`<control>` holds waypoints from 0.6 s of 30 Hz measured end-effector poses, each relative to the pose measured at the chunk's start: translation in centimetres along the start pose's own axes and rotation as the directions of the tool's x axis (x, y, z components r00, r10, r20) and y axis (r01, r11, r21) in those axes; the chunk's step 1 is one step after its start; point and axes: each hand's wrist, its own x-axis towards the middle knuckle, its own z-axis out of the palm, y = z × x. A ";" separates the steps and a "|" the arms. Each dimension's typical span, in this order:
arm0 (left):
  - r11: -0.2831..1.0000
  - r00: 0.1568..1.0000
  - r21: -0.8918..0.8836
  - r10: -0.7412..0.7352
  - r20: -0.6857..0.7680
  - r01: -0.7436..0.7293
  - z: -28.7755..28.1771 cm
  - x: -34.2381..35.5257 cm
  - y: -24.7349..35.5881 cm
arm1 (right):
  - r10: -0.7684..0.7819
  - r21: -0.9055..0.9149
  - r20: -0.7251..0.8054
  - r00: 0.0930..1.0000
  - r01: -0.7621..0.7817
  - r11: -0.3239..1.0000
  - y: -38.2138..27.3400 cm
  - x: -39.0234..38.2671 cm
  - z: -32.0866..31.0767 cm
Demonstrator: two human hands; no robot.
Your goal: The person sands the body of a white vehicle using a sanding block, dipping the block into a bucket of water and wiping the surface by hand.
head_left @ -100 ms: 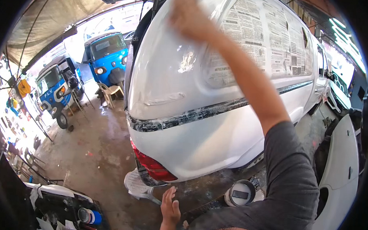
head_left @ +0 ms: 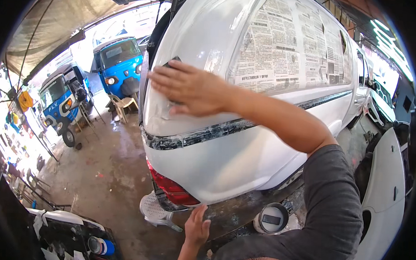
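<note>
My right hand [head_left: 186,88] lies with fingers outstretched over a small dark sheet [head_left: 173,61], pressing it on the rear side panel of the white vehicle [head_left: 197,42]; the sheet is mostly hidden and the hand slightly blurred. My left hand [head_left: 197,228] is open at the lower edge of the panel, below the red tail light [head_left: 169,186], its fingertips near the bumper. A dark trim strip [head_left: 217,132] smeared with pale residue runs below my right hand. Newspaper [head_left: 265,54] masks the side window. A bucket [head_left: 264,219] holding milky liquid and a dark block stands low at the right.
A white plastic stool [head_left: 152,208] stands under the bumper. Behind at left are blue three-wheelers [head_left: 120,69] and a beige chair [head_left: 126,109]. A dark cluttered surface [head_left: 62,230] with a blue can is at lower left. A loose white door [head_left: 384,195] stands at right.
My right hand has swept down and to the left, from high on the panel to just above the trim strip. My left hand has shifted slightly up and right.
</note>
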 end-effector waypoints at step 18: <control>0.970 0.988 -0.228 -0.107 -0.115 0.078 1.4 -3.7 -0.4 | 0.252 0.077 -0.120 0.960 -0.244 0.967 14.0 4.7 -2.8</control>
